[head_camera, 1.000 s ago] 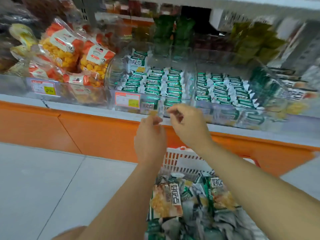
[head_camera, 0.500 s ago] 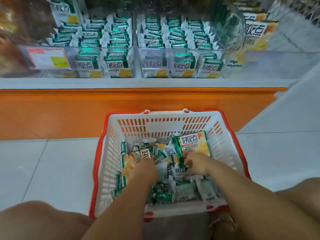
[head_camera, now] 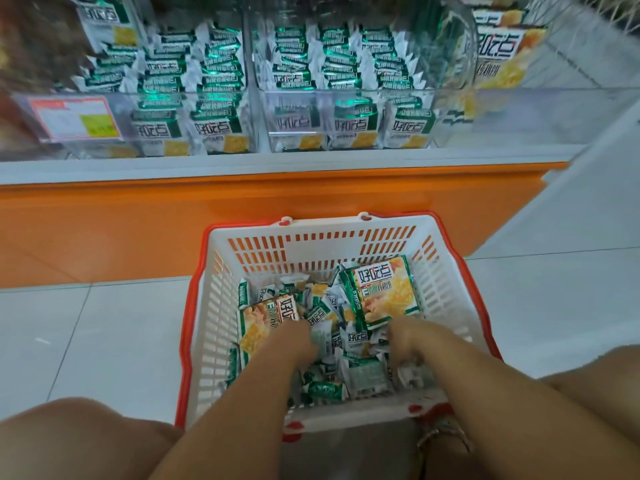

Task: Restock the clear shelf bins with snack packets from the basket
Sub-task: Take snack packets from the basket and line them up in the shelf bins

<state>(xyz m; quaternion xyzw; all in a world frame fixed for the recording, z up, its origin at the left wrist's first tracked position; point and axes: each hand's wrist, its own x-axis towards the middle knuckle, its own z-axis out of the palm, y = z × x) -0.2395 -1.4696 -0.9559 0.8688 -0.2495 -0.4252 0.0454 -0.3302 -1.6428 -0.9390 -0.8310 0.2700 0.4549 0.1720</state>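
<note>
Left hand (head_camera: 294,341) and right hand (head_camera: 407,341) in one basket (head_camera: 322,233) of packets (head_camera: 363,375); fingers' hold hidden.

Basket (head_camera: 221,306) on floor (head_camera: 104,323), just before shelf (head_camera: 242,166). Packets (head_camera: 379,292) piled in basket. On shelf: left bin (head_camera: 145,98) beside right bin (head_camera: 346,93), both holding packets. Price tag (head_camera: 74,119) on left bin's front.

A shop aisle: clear bins (head_camera: 349,92) packed with rows of identical snack packets (head_camera: 294,72) and a price label (head_camera: 74,117) line the shelf (head_camera: 242,168) beyond the left hand (head_camera: 294,341) and right hand (head_camera: 408,341), which are inside a plastic shopping basket (head_camera: 322,227) on tiled floor (head_camera: 104,334).
</note>
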